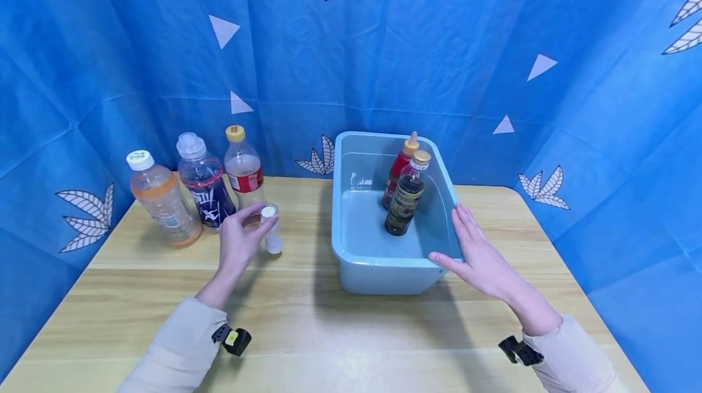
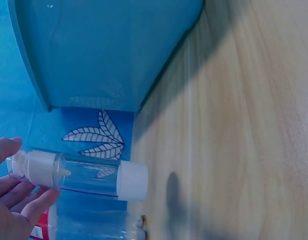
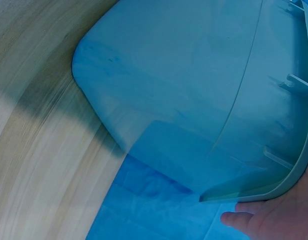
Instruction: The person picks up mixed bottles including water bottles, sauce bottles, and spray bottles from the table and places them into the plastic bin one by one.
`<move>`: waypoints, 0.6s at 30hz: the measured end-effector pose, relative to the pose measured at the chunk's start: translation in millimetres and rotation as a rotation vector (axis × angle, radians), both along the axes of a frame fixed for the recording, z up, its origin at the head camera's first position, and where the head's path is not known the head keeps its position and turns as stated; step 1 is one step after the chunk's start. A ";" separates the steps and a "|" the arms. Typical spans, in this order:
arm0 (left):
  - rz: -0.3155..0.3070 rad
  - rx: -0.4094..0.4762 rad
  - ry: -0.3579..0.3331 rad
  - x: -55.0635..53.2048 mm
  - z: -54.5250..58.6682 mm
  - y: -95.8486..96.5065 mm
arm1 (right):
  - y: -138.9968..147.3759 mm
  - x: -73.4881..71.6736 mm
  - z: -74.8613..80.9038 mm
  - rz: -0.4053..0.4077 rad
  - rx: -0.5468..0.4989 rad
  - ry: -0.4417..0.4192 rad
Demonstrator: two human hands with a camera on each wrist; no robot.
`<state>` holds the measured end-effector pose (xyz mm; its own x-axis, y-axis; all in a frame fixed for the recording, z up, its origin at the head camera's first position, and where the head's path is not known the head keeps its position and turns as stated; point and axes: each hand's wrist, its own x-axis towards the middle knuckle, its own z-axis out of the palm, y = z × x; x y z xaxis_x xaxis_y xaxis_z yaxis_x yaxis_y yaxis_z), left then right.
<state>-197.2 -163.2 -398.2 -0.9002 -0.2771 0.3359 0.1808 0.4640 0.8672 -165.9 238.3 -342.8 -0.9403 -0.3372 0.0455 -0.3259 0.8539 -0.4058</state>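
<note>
Between its thumb and fingers, my left hand (image 1: 240,240) holds a small clear bottle (image 1: 273,240) with a white cap by its top. The left wrist view shows this bottle's white base (image 2: 132,180) and a shadow on the table apart from it. My right hand (image 1: 482,262) rests along the right rim of a light blue plastic bin (image 1: 384,277), fingers straight, thumb at the front corner. Inside the bin stand a dark bottle with a gold cap (image 1: 404,201) and, behind it, a red bottle with an orange tip (image 1: 399,167).
Left of my left hand, a row of bottles stands on the wooden table (image 1: 285,332): an orange-banded one with a white cap (image 1: 167,210), a dark-labelled one (image 1: 205,192) and a yellow-capped one with a red label (image 1: 244,167). A blue curtain (image 1: 417,46) hangs behind.
</note>
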 end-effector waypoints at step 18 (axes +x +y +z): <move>-0.091 -0.016 0.025 16.9 31.9 10.8 | -0.3 0.7 1.3 0.000 -0.005 -0.008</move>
<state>-180.3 -152.3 -366.3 -0.9127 -0.1891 0.3624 0.2444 0.4581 0.8546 -165.2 237.9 -341.5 -0.9407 -0.3370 0.0400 -0.3227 0.8519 -0.4123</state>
